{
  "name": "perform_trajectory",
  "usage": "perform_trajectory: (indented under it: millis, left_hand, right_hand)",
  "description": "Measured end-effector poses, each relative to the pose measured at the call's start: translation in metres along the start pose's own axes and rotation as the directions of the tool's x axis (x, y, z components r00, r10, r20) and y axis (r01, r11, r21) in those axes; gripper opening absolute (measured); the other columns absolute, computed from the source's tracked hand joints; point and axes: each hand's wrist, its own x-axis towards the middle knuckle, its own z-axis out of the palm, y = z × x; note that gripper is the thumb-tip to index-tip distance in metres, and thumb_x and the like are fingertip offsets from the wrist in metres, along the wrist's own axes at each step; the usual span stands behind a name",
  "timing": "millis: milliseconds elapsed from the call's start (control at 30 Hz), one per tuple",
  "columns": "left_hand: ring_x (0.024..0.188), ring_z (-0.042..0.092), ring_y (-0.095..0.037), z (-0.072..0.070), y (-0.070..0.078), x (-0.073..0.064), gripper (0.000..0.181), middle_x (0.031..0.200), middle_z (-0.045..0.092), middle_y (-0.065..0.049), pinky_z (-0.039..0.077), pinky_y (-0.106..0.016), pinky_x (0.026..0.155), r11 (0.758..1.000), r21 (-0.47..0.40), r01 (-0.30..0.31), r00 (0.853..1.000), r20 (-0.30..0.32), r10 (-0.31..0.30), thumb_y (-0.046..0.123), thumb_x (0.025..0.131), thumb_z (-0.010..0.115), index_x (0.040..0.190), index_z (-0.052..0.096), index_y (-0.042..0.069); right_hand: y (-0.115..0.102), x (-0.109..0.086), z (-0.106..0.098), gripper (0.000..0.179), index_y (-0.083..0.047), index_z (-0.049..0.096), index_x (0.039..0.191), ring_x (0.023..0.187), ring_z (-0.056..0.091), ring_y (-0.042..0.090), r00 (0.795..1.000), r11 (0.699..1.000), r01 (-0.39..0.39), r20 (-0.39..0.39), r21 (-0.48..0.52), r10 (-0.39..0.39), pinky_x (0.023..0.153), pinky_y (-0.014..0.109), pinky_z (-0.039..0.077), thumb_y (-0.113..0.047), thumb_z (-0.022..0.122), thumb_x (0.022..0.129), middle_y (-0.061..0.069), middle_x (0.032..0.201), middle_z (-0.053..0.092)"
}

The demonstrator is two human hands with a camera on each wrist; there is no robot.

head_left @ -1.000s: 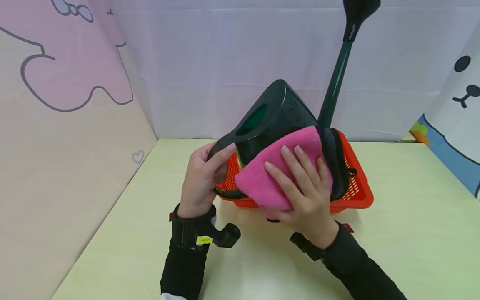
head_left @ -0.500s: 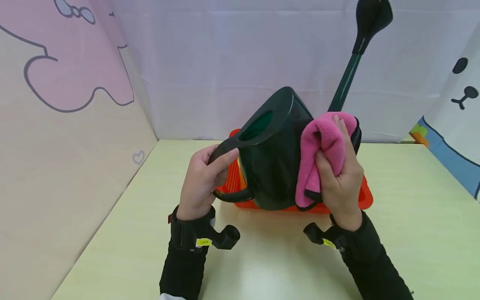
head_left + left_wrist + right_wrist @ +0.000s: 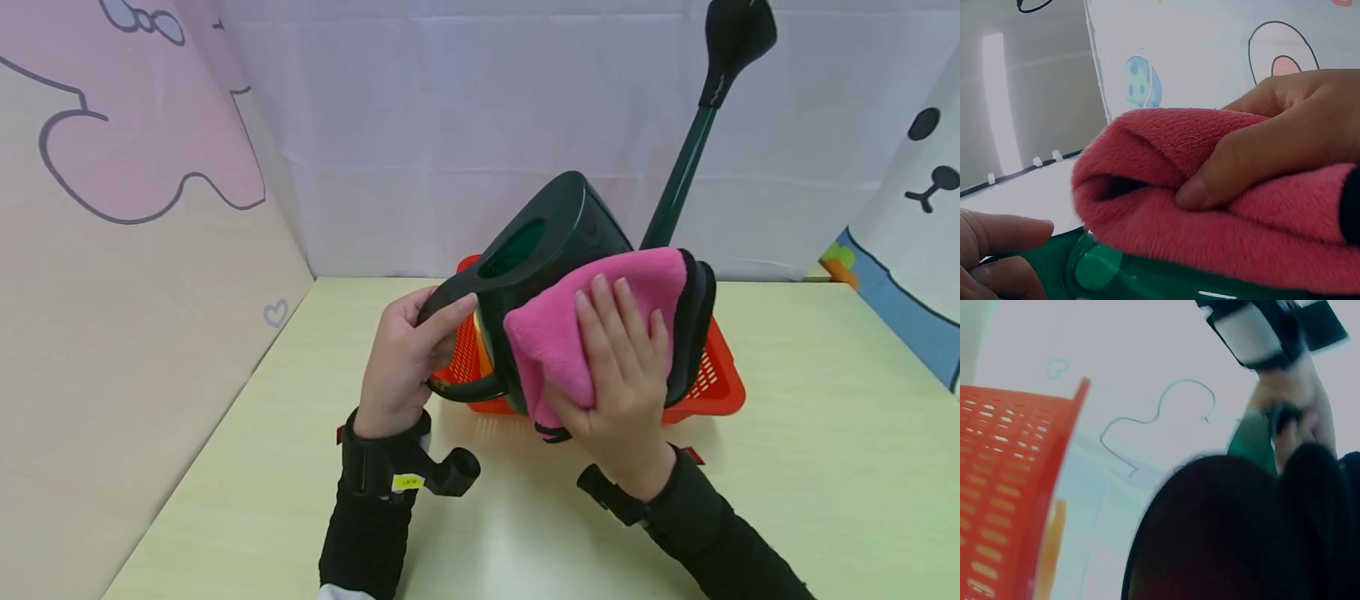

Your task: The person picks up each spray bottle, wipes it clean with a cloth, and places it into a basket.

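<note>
A dark green watering can (image 3: 551,242) is held tilted in front of a basket, its long spout (image 3: 678,179) and black sprinkler head (image 3: 737,54) rising to the upper right. My left hand (image 3: 405,362) grips the can's handle (image 3: 453,293) at the left. Over the can's side lies a folded pink cloth (image 3: 551,321) with black edging. My right hand (image 3: 622,375) presses it there, fingers stretched upward across it. In the left wrist view, the thumb (image 3: 1210,184) digs into a fold of the pink cloth. Dark folds of the cloth (image 3: 1210,531) fill much of the right wrist view.
Behind the can, an orange-red plastic basket (image 3: 723,387) stands on the pale table (image 3: 825,467), partly hidden. Something yellow (image 3: 485,354) shows inside it. A white sheet (image 3: 450,125) hangs at the back, with a cartoon-printed panel (image 3: 150,333) at the left.
My right hand swept right with the cloth bunched in it, then came back left, and the cloth is spread over the can's side. The left hand keeps its grip on the handle.
</note>
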Motion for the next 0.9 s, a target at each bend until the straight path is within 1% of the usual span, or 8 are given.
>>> perform_trajectory:
  millis: [100, 267, 333, 533, 733, 800, 867, 900]
  left_hand:
    - [0.048, 0.034, -0.010, 0.002, -0.002, 0.001, 0.008, 0.054, 0.037, 0.002, 0.030, -0.021, 0.047, 1.000, -0.001, 0.002, 1.000, -0.005, -0.002, 0.012, 0.087, 0.053, 0.080, 0.050, 0.009]
    - [0.048, 0.037, -0.009, 0.007, -0.003, 0.001, 0.009, 0.054, 0.037, 0.002, 0.037, -0.020, 0.047, 0.999, -0.035, 0.012, 1.000, -0.003, -0.012, 0.011, 0.087, 0.055, 0.080, 0.049, 0.008]
    - [0.047, 0.037, -0.008, 0.008, -0.003, 0.001, 0.011, 0.054, 0.037, 0.002, 0.038, -0.019, 0.047, 0.999, -0.038, 0.012, 1.000, -0.006, -0.012, 0.011, 0.086, 0.056, 0.079, 0.048, 0.007]
    - [0.046, 0.035, -0.008, 0.007, -0.004, 0.002, 0.011, 0.053, 0.036, 0.002, 0.035, -0.019, 0.046, 0.999, -0.030, -0.010, 1.000, -0.008, 0.010, 0.011, 0.087, 0.055, 0.079, 0.048, 0.007]
    - [0.046, 0.033, -0.009, 0.005, -0.004, 0.002, 0.009, 0.053, 0.037, 0.002, 0.032, -0.020, 0.046, 0.999, -0.026, -0.020, 1.000, -0.013, 0.020, 0.012, 0.087, 0.053, 0.081, 0.048, 0.008]
    - [0.046, 0.033, -0.009, 0.005, -0.004, 0.003, 0.009, 0.053, 0.037, 0.002, 0.031, -0.020, 0.046, 1.000, -0.024, -0.018, 1.000, -0.009, 0.018, 0.012, 0.087, 0.053, 0.080, 0.048, 0.008]
    - [0.047, 0.033, -0.009, 0.005, -0.004, 0.003, 0.009, 0.053, 0.037, 0.002, 0.030, -0.020, 0.046, 1.000, -0.023, -0.008, 1.000, 0.000, 0.008, 0.012, 0.087, 0.053, 0.080, 0.048, 0.008]
    - [0.047, 0.033, -0.009, 0.005, -0.004, 0.003, 0.009, 0.053, 0.037, 0.002, 0.029, -0.021, 0.046, 1.000, -0.023, -0.002, 1.000, 0.005, 0.002, 0.012, 0.087, 0.053, 0.080, 0.049, 0.008]
  right_hand:
    - [-0.008, -0.007, 0.004, 0.050, -0.010, 0.052, 0.129, 0.130, 0.042, 0.028, 0.982, 0.978, 0.187, 0.055, -0.095, -0.182, 0.111, 0.050, 0.020, -0.040, 0.051, 0.090, 0.010, 0.131, 0.053]
    - [-0.018, -0.014, 0.009, 0.040, -0.012, 0.056, 0.126, 0.129, 0.043, 0.024, 0.896, 0.883, 0.430, 0.209, -0.189, -0.392, 0.113, 0.050, 0.012, -0.032, 0.048, 0.093, 0.007, 0.126, 0.058]
    - [-0.019, -0.014, 0.010, 0.037, -0.013, 0.056, 0.126, 0.126, 0.047, 0.023, 0.871, 0.857, 0.474, 0.253, -0.203, -0.422, 0.112, 0.050, 0.015, -0.028, 0.049, 0.093, 0.005, 0.124, 0.060]
    - [-0.012, -0.009, 0.006, 0.040, -0.013, 0.054, 0.128, 0.120, 0.052, 0.022, 0.831, 0.835, 0.527, 0.303, -0.158, -0.467, 0.109, 0.051, 0.022, -0.031, 0.047, 0.092, 0.004, 0.123, 0.061]
    - [0.000, 0.006, -0.009, 0.043, -0.016, 0.051, 0.130, 0.121, 0.051, 0.021, 0.746, 0.813, 0.582, 0.421, -0.035, -0.516, 0.103, 0.050, 0.031, -0.035, 0.045, 0.092, 0.002, 0.126, 0.059]
    - [0.005, 0.010, -0.013, 0.045, -0.016, 0.048, 0.133, 0.124, 0.047, 0.022, 0.737, 0.820, 0.572, 0.431, 0.010, -0.520, 0.106, 0.050, 0.028, -0.036, 0.041, 0.094, 0.003, 0.126, 0.059]
    - [0.010, 0.013, -0.015, 0.047, -0.015, 0.046, 0.134, 0.129, 0.042, 0.023, 0.760, 0.839, 0.542, 0.393, 0.056, -0.517, 0.110, 0.050, 0.022, -0.038, 0.040, 0.094, 0.005, 0.124, 0.059]
    - [0.012, 0.014, -0.016, 0.048, -0.015, 0.046, 0.135, 0.131, 0.040, 0.023, 0.781, 0.851, 0.520, 0.360, 0.075, -0.510, 0.111, 0.049, 0.019, -0.039, 0.041, 0.094, 0.006, 0.125, 0.059]
